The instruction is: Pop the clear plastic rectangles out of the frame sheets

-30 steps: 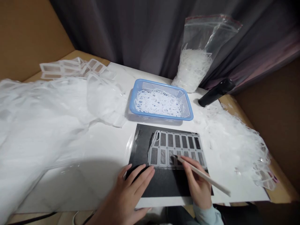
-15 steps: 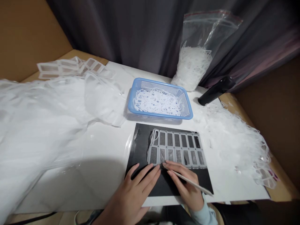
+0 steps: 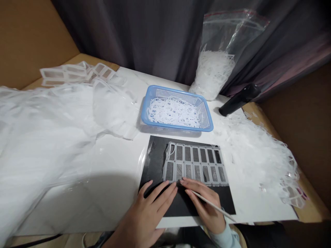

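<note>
A translucent white sheet of rectangular frames (image 3: 191,162) lies on a black mat (image 3: 170,206), its frames set in two rows. My left hand (image 3: 152,203) rests flat with fingers spread, its fingertips at the sheet's lower left edge. Beside it, my right hand (image 3: 204,201) grips a thin pale stick (image 3: 214,206), whose rear end points to the lower right. The stick's front end is hidden under the right fingers, which touch the sheet's lower edge.
Behind the mat stands a blue basket (image 3: 178,128) of small white frames. A zip bag (image 3: 214,72) of similar pieces and a black cylinder (image 3: 239,100) are at the back right. Translucent sheets (image 3: 51,127) pile up on the left, plastic scraps (image 3: 258,155) on the right.
The stick in my right hand has shifted slightly, its front end now drawn back under the fingers. My left hand holds its place.
</note>
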`<state>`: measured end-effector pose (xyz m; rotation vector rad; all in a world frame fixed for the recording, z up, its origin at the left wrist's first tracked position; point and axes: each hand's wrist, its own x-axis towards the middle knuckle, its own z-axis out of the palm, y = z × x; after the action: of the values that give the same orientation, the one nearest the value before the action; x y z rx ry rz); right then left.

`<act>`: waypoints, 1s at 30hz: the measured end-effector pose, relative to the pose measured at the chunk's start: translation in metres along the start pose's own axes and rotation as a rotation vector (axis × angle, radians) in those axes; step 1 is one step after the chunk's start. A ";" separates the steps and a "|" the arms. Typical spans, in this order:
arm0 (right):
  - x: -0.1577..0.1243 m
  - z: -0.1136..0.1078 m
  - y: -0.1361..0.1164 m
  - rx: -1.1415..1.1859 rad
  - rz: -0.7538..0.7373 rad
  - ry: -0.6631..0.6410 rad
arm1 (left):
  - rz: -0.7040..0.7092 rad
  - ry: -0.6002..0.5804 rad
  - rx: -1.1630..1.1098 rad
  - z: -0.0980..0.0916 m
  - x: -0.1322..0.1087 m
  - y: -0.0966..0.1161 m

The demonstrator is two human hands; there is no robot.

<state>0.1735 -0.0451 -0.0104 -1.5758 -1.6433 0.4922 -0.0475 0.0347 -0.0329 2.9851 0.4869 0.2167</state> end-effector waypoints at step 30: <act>0.004 0.002 0.004 -0.106 -0.163 0.007 | -0.004 0.033 -0.075 -0.001 0.003 0.000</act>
<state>0.1748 -0.0399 -0.0132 -1.5010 -1.8001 0.3191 -0.0452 0.0356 -0.0318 2.9120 0.4777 0.2781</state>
